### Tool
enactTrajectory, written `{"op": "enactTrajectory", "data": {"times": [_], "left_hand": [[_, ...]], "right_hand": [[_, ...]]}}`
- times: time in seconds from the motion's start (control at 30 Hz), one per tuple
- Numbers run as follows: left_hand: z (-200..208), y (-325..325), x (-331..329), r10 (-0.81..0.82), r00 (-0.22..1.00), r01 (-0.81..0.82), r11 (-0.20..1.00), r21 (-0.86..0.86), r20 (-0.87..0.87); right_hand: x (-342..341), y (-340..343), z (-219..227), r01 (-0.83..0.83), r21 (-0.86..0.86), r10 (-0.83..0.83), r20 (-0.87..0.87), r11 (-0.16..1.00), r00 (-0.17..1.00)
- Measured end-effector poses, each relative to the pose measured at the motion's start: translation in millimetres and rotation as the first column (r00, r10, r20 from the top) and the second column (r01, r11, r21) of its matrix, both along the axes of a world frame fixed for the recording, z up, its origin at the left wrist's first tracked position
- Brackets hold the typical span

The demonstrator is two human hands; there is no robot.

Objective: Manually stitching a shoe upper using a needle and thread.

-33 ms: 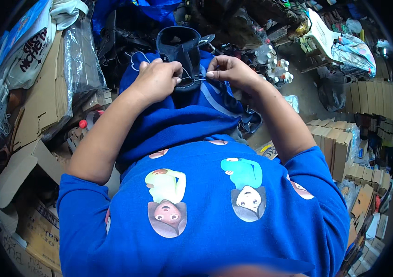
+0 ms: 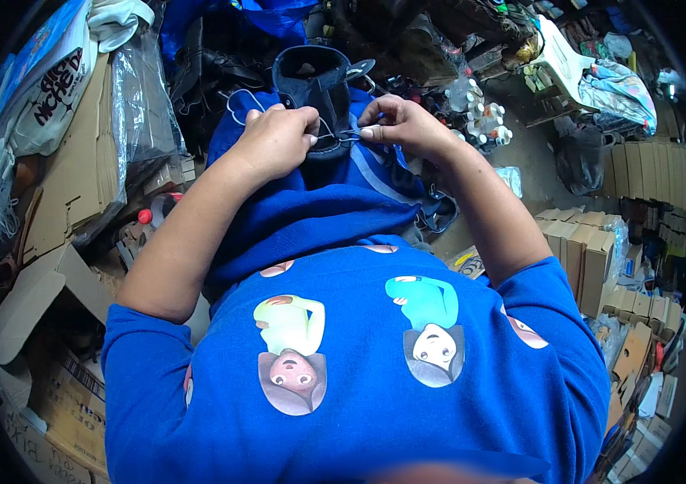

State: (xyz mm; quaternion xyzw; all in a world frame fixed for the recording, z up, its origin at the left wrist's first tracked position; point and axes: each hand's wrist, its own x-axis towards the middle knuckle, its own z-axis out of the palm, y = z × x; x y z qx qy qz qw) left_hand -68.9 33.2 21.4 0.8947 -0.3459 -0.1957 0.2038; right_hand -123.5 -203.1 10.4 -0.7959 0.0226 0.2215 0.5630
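And there we had it: the right hand (image 2: 407, 125) pinched the thin cord (image 2: 349, 139) finger to thumb, while the left hand (image 2: 278, 139) curled in opposite, its exact hold too hidden for us to tell. Between both grips, reaching just beyond them, sat the black boot (image 2: 331, 103). We judged it light, with a stiff collar best for steadying; the fine cord, likely slippery, wanted fingertips.
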Motion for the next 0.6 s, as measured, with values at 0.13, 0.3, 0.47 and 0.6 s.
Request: {"op": "enactTrajectory", "data": {"times": [0.13,0.3,0.47,0.6], "left_hand": [[-1,-7,0,0.03,0.996,-0.03,0.999,0.012,-0.085],[-1,-10,-2,-0.023,0.997,0.022,1.0,-0.015,-0.08],[2,-10,-1,-0.13,0.991,0.13,0.992,0.002,0.038],[-7,-12,-2,-0.033,0.996,0.041,0.994,-0.102,0.08]], "right_hand": [[-8,-15,-10,-0.036,-0.074,0.033,-0.04,0.997,0.999],[-24,-18,20,-0.013,-0.028,0.01,-0.104,1.0,0.995],[5,-18,31,-0.04,-0.245,0.07,0.116,0.969,0.991],[5,-20,38,-0.083,-0.135,0.083,-0.006,0.987,0.997]]}}
